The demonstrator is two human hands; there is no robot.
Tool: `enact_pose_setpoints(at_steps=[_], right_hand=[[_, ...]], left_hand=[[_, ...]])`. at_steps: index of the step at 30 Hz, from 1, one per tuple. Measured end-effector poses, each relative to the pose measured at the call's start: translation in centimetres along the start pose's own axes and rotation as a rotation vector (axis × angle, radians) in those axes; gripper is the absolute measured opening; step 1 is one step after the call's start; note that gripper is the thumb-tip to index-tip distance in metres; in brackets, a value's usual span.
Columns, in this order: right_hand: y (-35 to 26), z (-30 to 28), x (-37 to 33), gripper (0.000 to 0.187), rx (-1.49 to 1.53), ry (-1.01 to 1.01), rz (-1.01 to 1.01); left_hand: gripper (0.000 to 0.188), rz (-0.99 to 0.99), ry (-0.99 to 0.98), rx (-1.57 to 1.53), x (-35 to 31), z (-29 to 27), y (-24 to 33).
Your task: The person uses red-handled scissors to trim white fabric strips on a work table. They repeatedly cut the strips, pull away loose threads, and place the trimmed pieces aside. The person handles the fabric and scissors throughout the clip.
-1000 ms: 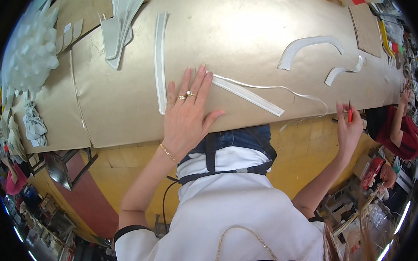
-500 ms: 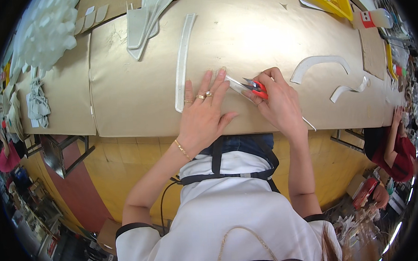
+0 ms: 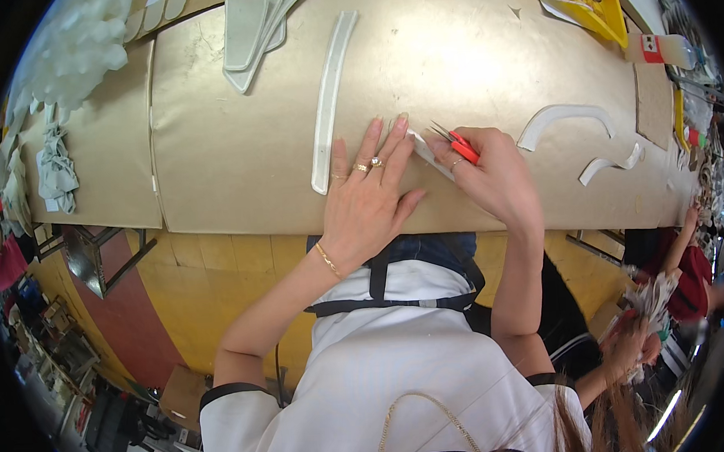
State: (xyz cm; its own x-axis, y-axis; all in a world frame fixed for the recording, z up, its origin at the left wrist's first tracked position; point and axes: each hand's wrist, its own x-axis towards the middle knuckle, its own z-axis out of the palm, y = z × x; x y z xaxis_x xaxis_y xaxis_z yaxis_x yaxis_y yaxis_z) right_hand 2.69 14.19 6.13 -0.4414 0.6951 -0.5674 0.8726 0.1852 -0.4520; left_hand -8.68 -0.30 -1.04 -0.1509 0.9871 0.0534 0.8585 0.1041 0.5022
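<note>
My left hand (image 3: pixel 367 195) lies flat on the gold-coloured tabletop (image 3: pixel 236 167), fingers stretched out, with its fingertips at the upper end of a narrow white strip (image 3: pixel 434 158). In my right hand (image 3: pixel 503 176) are red-handled thread snips (image 3: pixel 463 148); their pointed blades are apart and sit just above the strip. The fingers of that hand also rest at the strip, whose lower part is hidden under them. Left of my left hand, close to its little finger, lies a longer white stitched strip (image 3: pixel 334 105).
Right of my hands lie a curved white piece (image 3: pixel 567 117) and a smaller wavy one (image 3: pixel 612 164). Flat pale pieces (image 3: pixel 246 44) are stacked at the back. A yellow tray (image 3: pixel 609 17) and a bottle (image 3: pixel 674 49) stand far right. Another person's arm (image 3: pixel 613 368) shows at lower right.
The snips have moved slightly away from the strip, their blades now pointing up and left. Another person has come in behind me at the right. The view has shifted slightly.
</note>
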Motion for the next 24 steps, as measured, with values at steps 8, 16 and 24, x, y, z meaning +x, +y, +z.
enact_pose_setpoints(at_steps=[8, 16, 24], right_hand=[[0.7, 1.7, 0.9, 0.034, 0.149, 0.024, -0.034], [4.3, 1.2, -1.3, 0.027, 0.264, 0.021, -0.009], [7.5, 1.1, -4.0, 0.026, 0.371, 0.022, 0.120]], left_hand=[[0.065, -0.095, 0.002, -0.024, 0.1, 0.7, 0.8], [0.063, -0.129, 0.005, 0.071, 0.2, 0.8, 1.7], [0.061, -0.136, -0.033, 0.145, 0.3, 0.7, 2.1]])
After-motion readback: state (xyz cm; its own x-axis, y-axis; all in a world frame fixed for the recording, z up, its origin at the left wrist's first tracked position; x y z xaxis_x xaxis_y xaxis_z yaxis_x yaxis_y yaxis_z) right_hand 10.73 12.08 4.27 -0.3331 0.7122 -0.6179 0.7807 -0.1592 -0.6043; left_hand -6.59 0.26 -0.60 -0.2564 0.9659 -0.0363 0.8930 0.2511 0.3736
